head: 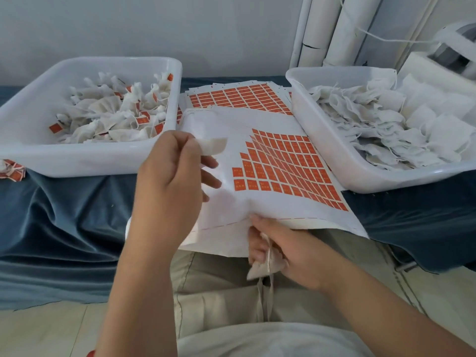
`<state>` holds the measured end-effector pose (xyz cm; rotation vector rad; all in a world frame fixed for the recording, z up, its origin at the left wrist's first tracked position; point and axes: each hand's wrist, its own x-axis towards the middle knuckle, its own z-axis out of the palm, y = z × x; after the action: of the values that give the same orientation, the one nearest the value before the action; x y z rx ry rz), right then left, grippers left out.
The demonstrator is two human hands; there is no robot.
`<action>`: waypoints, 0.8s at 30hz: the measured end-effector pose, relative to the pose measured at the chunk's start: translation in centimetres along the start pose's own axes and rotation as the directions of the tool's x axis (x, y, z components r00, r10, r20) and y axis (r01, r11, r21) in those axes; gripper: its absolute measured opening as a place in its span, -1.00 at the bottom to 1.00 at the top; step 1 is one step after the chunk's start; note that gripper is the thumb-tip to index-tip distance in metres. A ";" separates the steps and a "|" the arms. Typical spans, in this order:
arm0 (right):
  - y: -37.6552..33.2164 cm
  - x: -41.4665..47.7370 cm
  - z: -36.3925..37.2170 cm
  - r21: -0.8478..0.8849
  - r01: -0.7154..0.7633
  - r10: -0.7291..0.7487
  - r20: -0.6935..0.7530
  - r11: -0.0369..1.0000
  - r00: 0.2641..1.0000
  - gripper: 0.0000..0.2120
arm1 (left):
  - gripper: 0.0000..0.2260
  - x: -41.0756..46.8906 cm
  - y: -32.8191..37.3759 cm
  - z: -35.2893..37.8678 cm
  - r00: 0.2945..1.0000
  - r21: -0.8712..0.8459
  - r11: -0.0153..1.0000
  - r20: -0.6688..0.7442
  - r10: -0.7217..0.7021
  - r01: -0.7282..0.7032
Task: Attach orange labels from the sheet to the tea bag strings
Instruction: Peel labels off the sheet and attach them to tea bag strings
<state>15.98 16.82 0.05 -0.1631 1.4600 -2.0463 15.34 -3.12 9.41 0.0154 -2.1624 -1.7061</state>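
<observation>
Label pick-up pending, by my judgement. The left hand (167, 181) has its grip pinching a pale white fabric piece (215, 148) over the white paper sheet of orange labels (283, 171). The right hand (291, 251) has its grip curled round a small white stringed tea bag (260, 269) at the sheet's near edge. Next: peel one label cleanly.
</observation>
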 end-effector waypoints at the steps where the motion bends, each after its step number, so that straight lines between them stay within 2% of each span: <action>1: -0.5 -0.4 0.2 -0.017 -0.092 0.093 0.091 0.996 0.992 -0.67 | -0.82 -0.2 0.1 0.3 1.000 -0.021 1.000 0.023 -0.009 0.009; 3: -1.3 -1.3 0.7 -0.143 -0.239 0.270 0.267 0.960 0.925 -0.50 | -0.82 -0.5 0.1 0.9 0.997 -0.012 1.000 0.074 -0.005 0.006; 5: -1.8 -2.2 1.5 -0.238 -0.267 0.348 0.437 0.934 0.829 -0.39 | -0.80 -0.7 0.1 1.4 0.993 -0.011 1.000 0.120 0.010 -0.008; 6: -2.0 -2.7 1.8 -0.207 -0.261 0.332 0.521 0.943 0.786 -0.36 | -0.80 -0.7 0.1 1.6 0.991 -0.016 1.000 0.136 0.014 -0.012; 8: -2.7 -3.3 2.6 -0.002 -0.229 0.183 0.608 0.973 0.773 -0.33 | -0.79 -0.7 0.2 1.7 0.991 -0.042 0.999 0.133 0.020 -0.015; 9: -3.3 -3.6 3.0 0.133 -0.187 0.076 0.582 0.973 0.810 -0.36 | -0.80 -0.7 0.3 1.8 0.994 -0.070 0.997 0.108 0.023 -0.016; 10: -3.9 -3.6 3.4 0.272 -0.131 -0.023 0.499 0.953 0.867 -0.43 | -0.81 -0.8 0.4 1.8 0.997 -0.098 0.995 0.072 0.035 -0.028; 12: -5.4 -3.5 3.8 0.418 0.082 -0.178 0.197 0.905 0.964 -0.51 | -0.82 -1.2 0.5 2.2 0.994 -0.076 0.991 -0.033 0.104 -0.107; 14: -6.3 -3.3 3.8 0.413 0.278 -0.270 -0.078 0.867 0.960 -0.51 | -0.84 -1.9 0.6 3.0 0.965 0.071 0.974 -0.137 0.225 -0.217; 15: -6.4 -3.2 3.7 0.412 0.331 -0.291 -0.158 0.849 0.943 -0.51 | -0.86 -2.3 0.6 3.5 0.947 0.148 0.956 -0.161 0.277 -0.254; 19: -5.9 -2.8 3.9 0.380 0.386 -0.317 -0.233 0.841 0.919 -0.47 | -0.89 -3.6 -0.1 6.1 0.933 0.311 0.906 -0.120 0.339 -0.289; 22: -5.4 -2.7 4.7 0.393 0.407 -0.369 -0.172 0.824 0.913 -0.43 | -0.89 -4.4 -0.8 7.9 0.945 0.299 0.913 -0.088 0.315 -0.276; 24: -5.0 -2.7 5.3 0.360 0.392 -0.362 -0.152 0.846 0.920 -0.52 | -0.90 -4.6 -1.1 8.6 0.947 0.320 0.908 -0.082 0.311 -0.271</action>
<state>18.44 14.99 7.16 -0.2244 1.0972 -2.6480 16.80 5.75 5.44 -0.1055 -2.1797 -1.1641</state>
